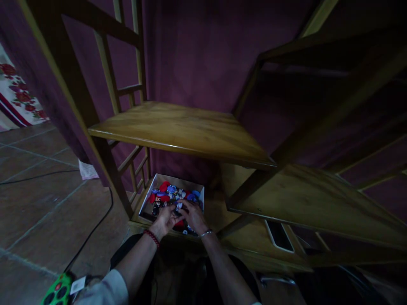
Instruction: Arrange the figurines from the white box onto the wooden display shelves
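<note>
On the bottom shelf sits a shallow white box (147,199) full of small red, blue, black and white pieces, perhaps toy figures (171,189). Both my hands reach into its near side and almost meet. Between the fingertips is a small white-and-blue piece (179,206), too small to name its kind. My right hand (193,217) has its fingers bent around that piece. My left hand (166,219) is half closed with its fingertips against the same piece. The hands cover part of the box's contents.
A wooden shelf board (178,127) overhangs the box, with slatted wooden uprights at the left. A dark, white-edged tablet-like object (280,235) lies on the lower right shelf. On the tiled floor are a black cable (95,228) and a green object with dark buttons (58,291).
</note>
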Motion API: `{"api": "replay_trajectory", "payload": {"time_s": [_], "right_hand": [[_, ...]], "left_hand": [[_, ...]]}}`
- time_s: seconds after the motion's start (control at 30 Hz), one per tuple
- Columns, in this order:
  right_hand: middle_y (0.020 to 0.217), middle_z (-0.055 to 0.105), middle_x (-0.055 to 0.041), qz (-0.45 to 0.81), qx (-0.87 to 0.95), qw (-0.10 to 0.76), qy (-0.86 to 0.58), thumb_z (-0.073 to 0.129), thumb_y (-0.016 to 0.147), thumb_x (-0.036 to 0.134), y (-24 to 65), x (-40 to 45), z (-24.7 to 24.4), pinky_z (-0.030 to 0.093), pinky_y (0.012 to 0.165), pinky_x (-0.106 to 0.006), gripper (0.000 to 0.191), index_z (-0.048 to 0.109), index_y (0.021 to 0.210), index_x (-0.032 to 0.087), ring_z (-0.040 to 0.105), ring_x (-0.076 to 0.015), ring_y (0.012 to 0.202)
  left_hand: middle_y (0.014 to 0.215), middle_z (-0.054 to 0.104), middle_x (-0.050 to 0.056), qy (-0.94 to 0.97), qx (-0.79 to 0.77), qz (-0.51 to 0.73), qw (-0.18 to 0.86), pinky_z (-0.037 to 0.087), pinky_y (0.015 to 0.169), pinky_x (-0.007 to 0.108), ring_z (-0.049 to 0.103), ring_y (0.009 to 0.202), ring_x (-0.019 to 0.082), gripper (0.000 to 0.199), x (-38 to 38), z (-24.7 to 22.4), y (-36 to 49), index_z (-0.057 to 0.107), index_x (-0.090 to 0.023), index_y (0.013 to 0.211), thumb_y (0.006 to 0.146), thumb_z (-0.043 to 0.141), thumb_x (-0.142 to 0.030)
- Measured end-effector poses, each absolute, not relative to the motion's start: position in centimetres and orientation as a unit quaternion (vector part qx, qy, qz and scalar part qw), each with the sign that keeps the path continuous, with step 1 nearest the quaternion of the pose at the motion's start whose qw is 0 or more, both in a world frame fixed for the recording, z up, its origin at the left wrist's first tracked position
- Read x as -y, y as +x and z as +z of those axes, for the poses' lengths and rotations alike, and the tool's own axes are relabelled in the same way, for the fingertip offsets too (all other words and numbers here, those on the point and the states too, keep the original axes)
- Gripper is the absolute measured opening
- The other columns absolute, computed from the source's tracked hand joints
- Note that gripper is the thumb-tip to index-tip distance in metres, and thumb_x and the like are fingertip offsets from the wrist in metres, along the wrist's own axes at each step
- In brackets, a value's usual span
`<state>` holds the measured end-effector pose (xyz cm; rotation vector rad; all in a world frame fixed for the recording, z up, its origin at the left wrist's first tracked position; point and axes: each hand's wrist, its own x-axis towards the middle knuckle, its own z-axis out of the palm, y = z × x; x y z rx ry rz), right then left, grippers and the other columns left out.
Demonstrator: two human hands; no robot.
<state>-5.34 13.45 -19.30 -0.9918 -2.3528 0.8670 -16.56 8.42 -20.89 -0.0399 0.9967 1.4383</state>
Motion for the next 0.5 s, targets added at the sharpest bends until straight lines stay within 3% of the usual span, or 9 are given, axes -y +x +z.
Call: {"api": "replay_trajectory", "payload": {"time_s": [0.33, 0.5], "right_hand": [[0.095, 0.066, -0.002, 0.295, 0.851, 0.235, -0.365, 0.058, 0.074, 0.013, -2.8, -10.4, -14.8, 0.045, 0.08, -0.028, 0.027, 0.063, 0.098, 0.025, 0.061, -0.0157, 0.086], [0.093, 0.066, -0.0021, 0.279, 0.854, 0.233, -0.373, 0.058, 0.074, 0.013, -1.1, -8.4, -12.8, 0.047, 0.077, -0.026, 0.027, 0.063, 0.098, 0.024, 0.062, -0.0157, 0.084]], "left_hand": [[0.06, 0.06, 0.003, 0.017, -0.405, 0.628, 0.665, 0.054, 0.073, 0.038, 0.059, 0.056, 0.013, 0.019, -4.9, -16.1, -15.0, 0.053, -0.012, 0.069, 0.073, 0.044, 0.004], [0.068, 0.064, 0.005, 0.045, -0.392, 0.6, 0.695, 0.053, 0.074, 0.036, 0.062, 0.062, 0.013, 0.019, -3.0, -14.2, -13.6, 0.054, -0.011, 0.071, 0.074, 0.044, 0.005]]}}
